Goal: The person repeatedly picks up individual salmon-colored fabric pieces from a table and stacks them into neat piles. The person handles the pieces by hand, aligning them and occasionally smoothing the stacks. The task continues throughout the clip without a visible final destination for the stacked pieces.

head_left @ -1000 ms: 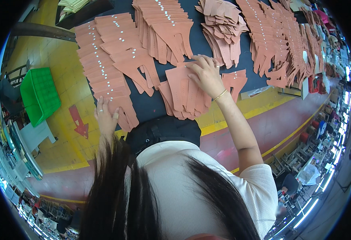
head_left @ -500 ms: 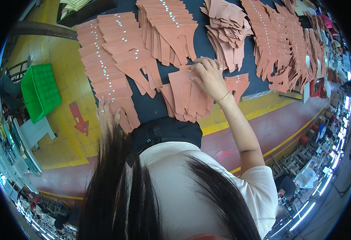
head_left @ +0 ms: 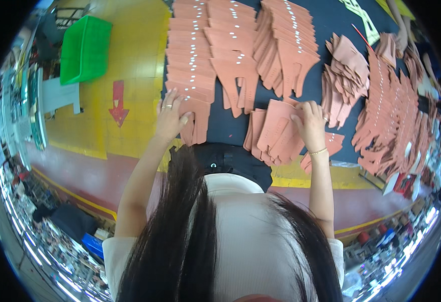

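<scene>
Pinkish-brown, leather-like cut pieces lie in overlapping rows on a dark table. My left hand (head_left: 171,117) rests on the near end of the leftmost row (head_left: 189,75), fingers and thumb apart. My right hand (head_left: 311,125) is closed at the upper right edge of a small fanned stack of cut pieces (head_left: 278,132), its fingers curled over the top; the fingertips are partly hidden. Another row (head_left: 234,65), with small white marks, lies between my hands, farther up the table.
Farther right are a heaped pile of pieces (head_left: 348,70) and more long rows (head_left: 381,108). Another person's hand (head_left: 401,43) is at the far right. A green crate (head_left: 87,50) stands on the yellow floor at left. The dark table (head_left: 225,128) ends just before my body.
The view has shifted left, so the table appears farther right. My left hand now lies higher on the near end of the leftmost row. My right hand stays at the small stack.
</scene>
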Demonstrator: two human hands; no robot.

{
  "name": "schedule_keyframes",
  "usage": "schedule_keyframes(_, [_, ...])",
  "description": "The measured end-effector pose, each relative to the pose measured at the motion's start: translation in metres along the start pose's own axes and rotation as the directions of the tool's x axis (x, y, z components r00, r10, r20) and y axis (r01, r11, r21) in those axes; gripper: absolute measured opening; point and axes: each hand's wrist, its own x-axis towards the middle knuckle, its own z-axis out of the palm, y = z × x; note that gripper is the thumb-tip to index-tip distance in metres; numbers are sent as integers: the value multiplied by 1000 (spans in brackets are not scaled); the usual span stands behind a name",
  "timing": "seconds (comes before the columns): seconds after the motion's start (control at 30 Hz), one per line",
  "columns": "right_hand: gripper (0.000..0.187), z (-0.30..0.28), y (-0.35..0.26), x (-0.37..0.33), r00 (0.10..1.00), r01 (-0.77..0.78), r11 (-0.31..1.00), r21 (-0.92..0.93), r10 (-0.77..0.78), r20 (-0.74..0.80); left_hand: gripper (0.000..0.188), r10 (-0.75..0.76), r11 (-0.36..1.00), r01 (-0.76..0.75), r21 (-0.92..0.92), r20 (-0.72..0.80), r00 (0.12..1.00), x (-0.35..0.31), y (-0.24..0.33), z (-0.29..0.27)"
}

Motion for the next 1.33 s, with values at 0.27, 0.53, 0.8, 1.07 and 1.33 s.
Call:
schedule_keyframes(0.27, [30, 2, 1, 1, 1000, -6, 999, -37, 7, 26, 61, -7, 1000, 7, -18, -16, 1000, -3, 1, 2])
schedule_keyframes(0.53, [32, 4, 1, 0, 1000, 1, 999, -43, -1, 4, 62, -8, 1000, 7, -29, -9, 1000, -3, 0, 2])
schedule_keyframes(0.8, [33, 5, 2, -1, 999, -27, 1000, -4, 27, 22, 65, -18, 999, 18, -42, -12, 1000, -4, -2, 3])
schedule_keyframes(1.07, [32, 5, 2, -1, 999, -30, 1000, -4, 30, 19, 65, -15, 999, 14, -31, -28, 999, -4, -3, 6])
schedule_keyframes(1.33, [32, 6, 3, -1, 999, -38, 999, 11, 38, 21, 66, -17, 999, 17, -37, -20, 1000, -4, -4, 7])
